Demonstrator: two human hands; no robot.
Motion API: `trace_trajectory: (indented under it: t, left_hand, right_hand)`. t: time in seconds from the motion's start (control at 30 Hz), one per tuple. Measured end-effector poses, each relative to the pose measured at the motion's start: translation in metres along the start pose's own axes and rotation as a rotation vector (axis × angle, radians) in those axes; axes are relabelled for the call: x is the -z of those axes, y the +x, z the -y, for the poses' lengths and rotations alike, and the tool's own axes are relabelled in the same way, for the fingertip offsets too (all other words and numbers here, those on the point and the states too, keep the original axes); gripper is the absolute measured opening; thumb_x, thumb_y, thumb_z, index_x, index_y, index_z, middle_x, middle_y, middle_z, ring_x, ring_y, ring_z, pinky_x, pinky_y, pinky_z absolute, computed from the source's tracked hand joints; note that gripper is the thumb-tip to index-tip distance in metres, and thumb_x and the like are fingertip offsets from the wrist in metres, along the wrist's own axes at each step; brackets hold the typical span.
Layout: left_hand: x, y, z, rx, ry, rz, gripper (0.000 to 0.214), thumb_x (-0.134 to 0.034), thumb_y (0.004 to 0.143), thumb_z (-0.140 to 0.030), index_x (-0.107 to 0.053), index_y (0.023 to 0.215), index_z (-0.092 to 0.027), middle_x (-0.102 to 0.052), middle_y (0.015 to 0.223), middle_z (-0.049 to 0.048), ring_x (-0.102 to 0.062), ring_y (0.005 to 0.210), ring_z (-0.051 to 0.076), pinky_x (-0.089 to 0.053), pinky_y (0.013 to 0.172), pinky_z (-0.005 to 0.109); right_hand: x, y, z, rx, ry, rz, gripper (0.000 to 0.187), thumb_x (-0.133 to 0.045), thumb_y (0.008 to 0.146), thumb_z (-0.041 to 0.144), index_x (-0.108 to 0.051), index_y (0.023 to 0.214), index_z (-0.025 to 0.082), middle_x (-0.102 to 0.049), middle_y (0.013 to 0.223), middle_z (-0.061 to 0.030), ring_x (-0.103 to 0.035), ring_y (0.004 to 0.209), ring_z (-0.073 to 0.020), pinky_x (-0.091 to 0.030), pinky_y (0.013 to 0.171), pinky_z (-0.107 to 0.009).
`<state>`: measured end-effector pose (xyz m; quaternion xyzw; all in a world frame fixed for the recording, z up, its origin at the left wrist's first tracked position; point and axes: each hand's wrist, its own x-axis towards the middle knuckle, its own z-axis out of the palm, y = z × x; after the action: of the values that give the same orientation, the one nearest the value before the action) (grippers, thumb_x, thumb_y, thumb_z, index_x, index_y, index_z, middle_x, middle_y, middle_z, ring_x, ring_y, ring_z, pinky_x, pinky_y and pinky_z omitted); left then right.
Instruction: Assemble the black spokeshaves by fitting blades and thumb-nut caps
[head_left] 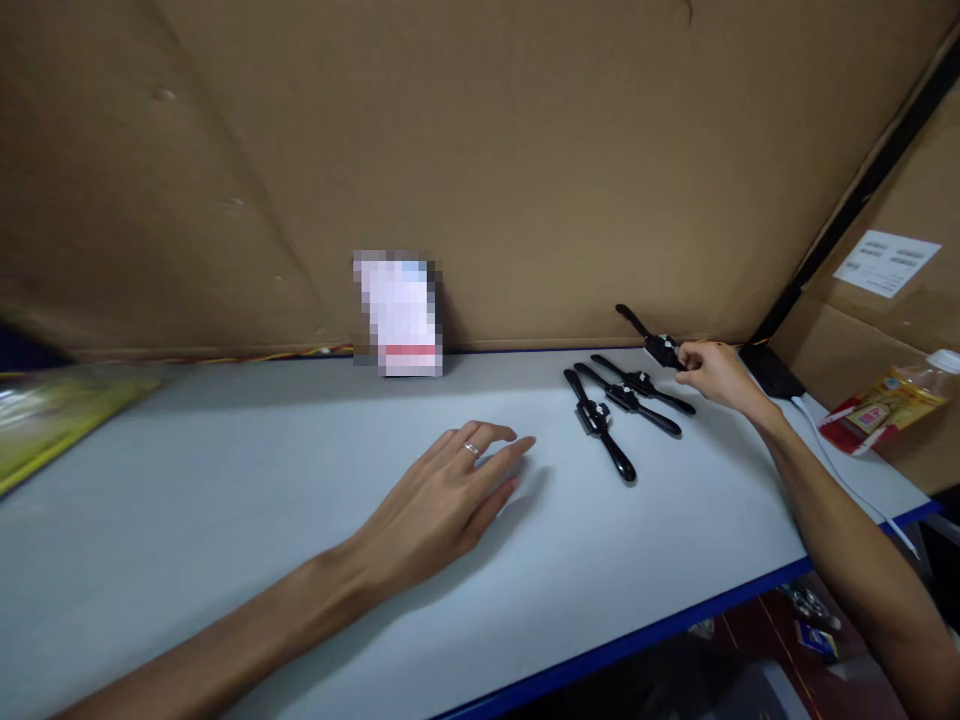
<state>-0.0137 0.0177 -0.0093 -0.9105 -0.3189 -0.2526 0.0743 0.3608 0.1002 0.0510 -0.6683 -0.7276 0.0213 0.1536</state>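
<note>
At the back right of the table, my right hand (pixel 709 372) is closed on one end of a black spokeshave (pixel 661 349). The spokeshave's other handle points left, toward the cardboard wall. Three more black spokeshaves lie side by side at a slant: a near one (pixel 596 418), a middle one (pixel 628 398) and a far one (pixel 643 382). Left of them, my left hand (pixel 457 485) hovers low over the table with loosely spread fingers and nothing in it. A ring shows on one of its fingers.
A blurred-out phone-like upright object (pixel 401 315) leans on the cardboard wall (pixel 525 150). To the right are a black box (pixel 771 371), a white cable (pixel 840 455) and a labelled bottle (pixel 885 405). A yellow-edged plastic packet (pixel 60 420) lies left. The table has a blue front edge (pixel 637 640).
</note>
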Motion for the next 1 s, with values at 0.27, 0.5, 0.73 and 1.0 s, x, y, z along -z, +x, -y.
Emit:
trace_trajectory:
  t: [0.27,0.5,0.73,1.0]
  left_hand:
    - [0.015,0.002,-0.01,-0.156,0.023,-0.186,0.037,-0.051,0.097,-0.016,-0.05,0.135,-0.016,-0.061,0.117,0.0144,-0.055,0.107,0.027,-0.049,0.088,0.042]
    - [0.009,0.002,-0.003,-0.145,-0.023,0.007,0.033,-0.044,0.103,-0.033,-0.057,0.128,-0.016,-0.064,0.107,0.011,-0.056,0.099,0.025,-0.047,0.084,0.04]
    - [0.006,0.002,-0.001,-0.178,-0.071,0.221,0.044,-0.036,0.105,-0.047,-0.061,0.125,-0.017,-0.064,0.098,0.008,-0.057,0.087,0.022,-0.05,0.08,0.038]
    - [0.004,0.001,-0.003,-0.177,-0.054,0.316,0.05,-0.027,0.107,-0.051,-0.061,0.12,-0.016,-0.069,0.088,0.0058,-0.064,0.07,0.018,-0.05,0.065,0.033]
  right_hand:
    - [-0.014,-0.072,0.101,0.299,0.374,0.351,0.009,-0.064,0.075,0.012,-0.059,0.075,0.019,-0.053,0.064,0.0062,-0.048,0.06,-0.0104,-0.032,0.058,-0.023]
    - [-0.03,-0.099,0.118,0.499,0.371,0.517,0.012,-0.068,0.08,0.012,-0.06,0.078,0.02,-0.055,0.067,0.0054,-0.046,0.061,-0.011,-0.032,0.058,-0.025]
    - [-0.027,-0.09,0.105,0.606,0.241,0.473,0.007,-0.069,0.083,0.014,-0.066,0.086,0.02,-0.065,0.087,-0.0012,-0.058,0.074,-0.015,-0.04,0.067,-0.028]
    - [-0.035,-0.095,0.108,0.693,0.123,0.13,0.023,-0.054,0.101,0.034,-0.067,0.095,0.016,-0.066,0.087,-0.0044,-0.052,0.063,-0.013,-0.033,0.059,-0.028]
